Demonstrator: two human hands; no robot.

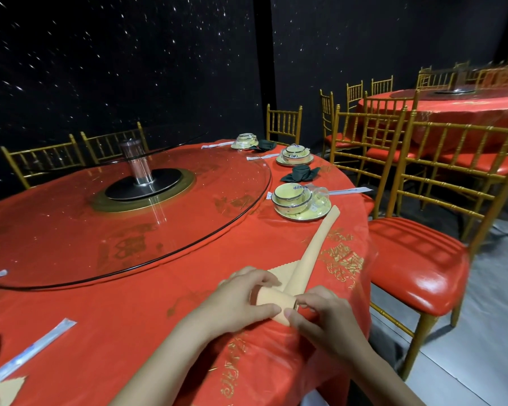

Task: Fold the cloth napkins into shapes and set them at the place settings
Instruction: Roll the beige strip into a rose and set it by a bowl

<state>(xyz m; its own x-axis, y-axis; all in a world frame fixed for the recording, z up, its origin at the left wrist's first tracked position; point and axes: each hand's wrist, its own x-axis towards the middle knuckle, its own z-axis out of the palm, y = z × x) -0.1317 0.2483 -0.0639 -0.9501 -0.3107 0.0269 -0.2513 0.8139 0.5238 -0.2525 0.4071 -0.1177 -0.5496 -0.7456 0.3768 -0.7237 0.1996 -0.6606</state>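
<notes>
Red cloth is covering the round desk (pixel 129 332), and near its front edge a peach napkin (pixel 308 253) is lying, its long tail reaching toward a yellow bowl (pixel 289 197). The left hand (pixel 241 300) is curling round the rolled end while the right hand (pixel 320 315) is pinching the roll's tip. Keeping the roll tight and even is probably what is counting now. Beyond, a green napkin (pixel 301 174) is sitting folded.
</notes>
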